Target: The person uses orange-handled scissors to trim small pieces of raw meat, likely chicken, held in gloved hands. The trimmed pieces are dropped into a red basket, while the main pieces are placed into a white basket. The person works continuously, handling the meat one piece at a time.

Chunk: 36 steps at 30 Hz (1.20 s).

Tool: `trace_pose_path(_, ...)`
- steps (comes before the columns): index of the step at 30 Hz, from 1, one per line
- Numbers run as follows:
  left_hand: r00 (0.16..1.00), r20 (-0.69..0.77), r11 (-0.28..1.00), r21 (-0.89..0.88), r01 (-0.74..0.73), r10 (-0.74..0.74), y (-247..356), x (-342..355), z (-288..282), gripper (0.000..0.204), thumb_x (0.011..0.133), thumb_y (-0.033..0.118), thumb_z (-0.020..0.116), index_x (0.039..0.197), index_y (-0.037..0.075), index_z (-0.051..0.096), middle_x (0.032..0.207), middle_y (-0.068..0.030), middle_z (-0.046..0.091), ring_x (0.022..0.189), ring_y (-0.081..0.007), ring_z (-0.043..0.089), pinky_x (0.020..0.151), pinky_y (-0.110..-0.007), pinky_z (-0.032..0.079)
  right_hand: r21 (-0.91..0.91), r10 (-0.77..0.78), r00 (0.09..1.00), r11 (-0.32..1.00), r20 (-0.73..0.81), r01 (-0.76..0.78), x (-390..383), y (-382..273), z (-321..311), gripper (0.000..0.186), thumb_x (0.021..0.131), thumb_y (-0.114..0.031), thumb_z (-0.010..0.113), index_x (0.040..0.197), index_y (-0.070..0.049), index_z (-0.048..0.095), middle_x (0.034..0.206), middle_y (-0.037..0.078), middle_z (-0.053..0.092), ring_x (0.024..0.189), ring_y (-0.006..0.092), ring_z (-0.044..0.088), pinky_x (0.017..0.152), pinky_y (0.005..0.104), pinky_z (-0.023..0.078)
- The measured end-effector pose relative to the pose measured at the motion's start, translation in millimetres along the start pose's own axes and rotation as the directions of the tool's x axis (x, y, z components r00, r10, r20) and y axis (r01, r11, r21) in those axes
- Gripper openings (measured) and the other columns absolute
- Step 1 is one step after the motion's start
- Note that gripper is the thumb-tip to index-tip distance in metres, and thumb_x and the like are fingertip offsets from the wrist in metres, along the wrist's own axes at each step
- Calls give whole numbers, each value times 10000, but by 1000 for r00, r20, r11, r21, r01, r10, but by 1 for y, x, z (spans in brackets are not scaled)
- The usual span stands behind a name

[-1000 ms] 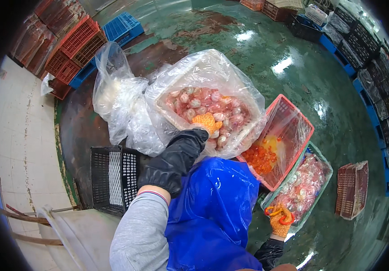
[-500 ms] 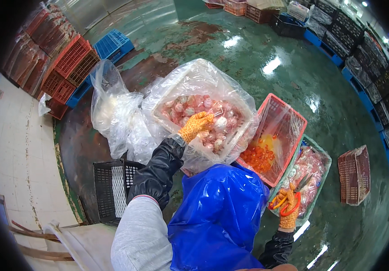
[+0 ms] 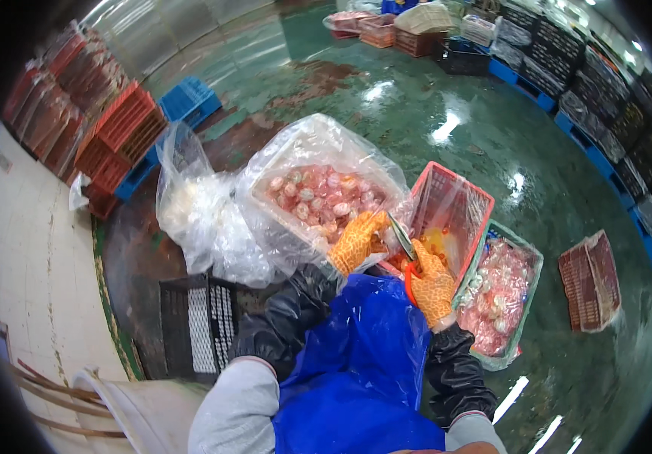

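Observation:
My left hand (image 3: 357, 240), in an orange patterned glove, is closed at the near right edge of a white plastic-lined box (image 3: 377, 160). A small plastic-wrapped piece (image 3: 392, 242) shows at its fingertips, mostly hidden. My right hand (image 3: 433, 286), gloved alike, grips red-handled scissors (image 3: 400, 233), the blades pointing up and left beside that piece. Many round, pinkish-white plastic-wrapped pieces (image 3: 318, 198) fill the box. Just beyond my right hand, a red crate (image 3: 477, 198) lined with clear plastic holds loose orange pieces (image 3: 438, 242), partly hidden by my hands.
A green crate (image 3: 534, 291) of pinkish wrapped pieces stands to the right, a red crate (image 3: 591, 284) farther right. Clear plastic bags (image 3: 216, 219) lie left of the box, near a black crate (image 3: 182, 325). Stacked crates (image 3: 121, 129) line the left; dark crates (image 3: 560, 57) stand far right.
My right hand has brought the scissors from over the green crate up and left to my left hand. My left hand has drawn back from the wrapped pieces toward the box's near right edge.

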<state>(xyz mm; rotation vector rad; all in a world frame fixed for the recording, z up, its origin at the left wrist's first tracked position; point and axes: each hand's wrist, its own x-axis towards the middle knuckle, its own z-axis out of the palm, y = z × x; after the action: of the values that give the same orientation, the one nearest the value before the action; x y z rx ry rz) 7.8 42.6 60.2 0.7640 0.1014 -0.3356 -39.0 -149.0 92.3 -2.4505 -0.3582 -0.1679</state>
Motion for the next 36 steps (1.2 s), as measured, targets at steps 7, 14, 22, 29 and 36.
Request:
trace_pose_path(7, 980, 14, 952, 240, 190, -199, 0, -25, 30, 363, 897, 336, 441, 1155, 86, 494, 1084, -75, 567, 928, -185, 564, 765, -315, 482, 961, 371, 900, 58, 230, -269, -9, 3, -3, 349, 824, -103, 587, 1158, -66, 496, 833, -15, 562, 628, 66, 518, 464, 184, 402)
trace_pose_path(14, 977, -60, 743, 660, -113, 203, -28, -40, 67, 394, 877, 303, 529, 1183, 75, 432, 878, -43, 545, 711, -95, 526, 559, -211, 431, 974, 285, 958, -226, 39, 28, -12, -8, 7, 334, 854, -73, 509, 1187, -89, 481, 830, -6, 547, 608, 87, 504, 466, 196, 407)
trace_pose_path(22, 996, -83, 894, 444, 58, -23, -30, -58, 75, 312, 880, 410, 480, 957, 114, 544, 607, -8, 537, 404, -91, 470, 324, -209, 331, 986, 311, 947, -161, 82, -32, -13, -7, 31, 349, 855, -24, 448, 1204, -11, 441, 795, 12, 545, 567, 59, 482, 470, 164, 395)
trace_pose_path(29, 997, -43, 903, 422, 75, -63, -45, -50, 74, 304, 878, 355, 512, 1002, 80, 555, 613, -25, 569, 408, -80, 494, 318, -193, 340, 990, 335, 939, -138, 79, -34, -21, -7, 24, 337, 866, -90, 488, 1199, -55, 450, 847, 32, 550, 585, 82, 512, 429, 186, 403)
trace_pose_path(36, 878, -389, 916, 381, -122, 279, -35, -19, 61, 237, 889, 318, 505, 951, 94, 554, 519, -19, 500, 327, -95, 432, 281, -200, 316, 972, 348, 912, -164, 218, -170, -31, 30, 13, 425, 845, -213, 585, 1194, -16, 444, 890, 36, 544, 755, 122, 538, 674, 228, 470)
